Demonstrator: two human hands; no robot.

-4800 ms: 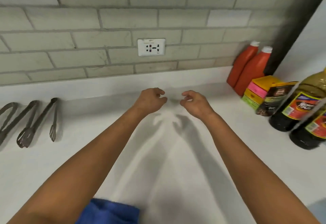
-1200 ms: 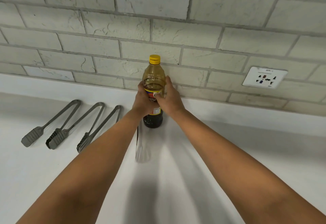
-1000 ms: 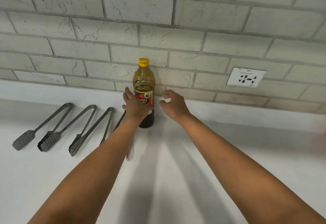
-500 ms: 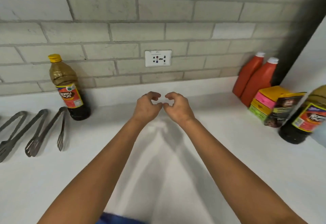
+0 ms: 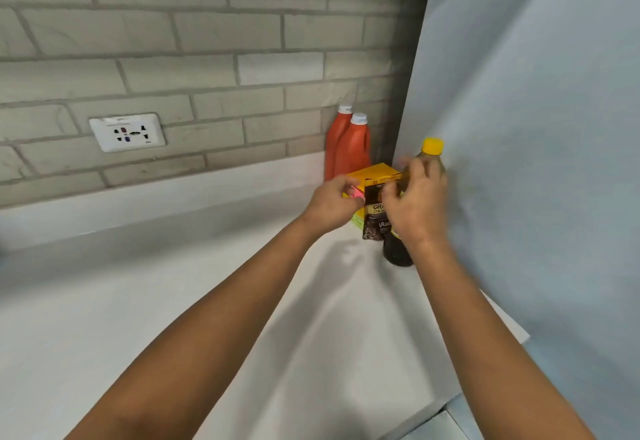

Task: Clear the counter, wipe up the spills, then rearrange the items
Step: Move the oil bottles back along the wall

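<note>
White wall socket [image 5: 127, 132] on grey brick backsplash [image 5: 207, 41].

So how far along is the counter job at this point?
The counter in view looks wiped, no spills showing. Both hands, left hand and right hand, reach for the dark bottle. The boxes, pouch and red bottles remain cornered.
</note>
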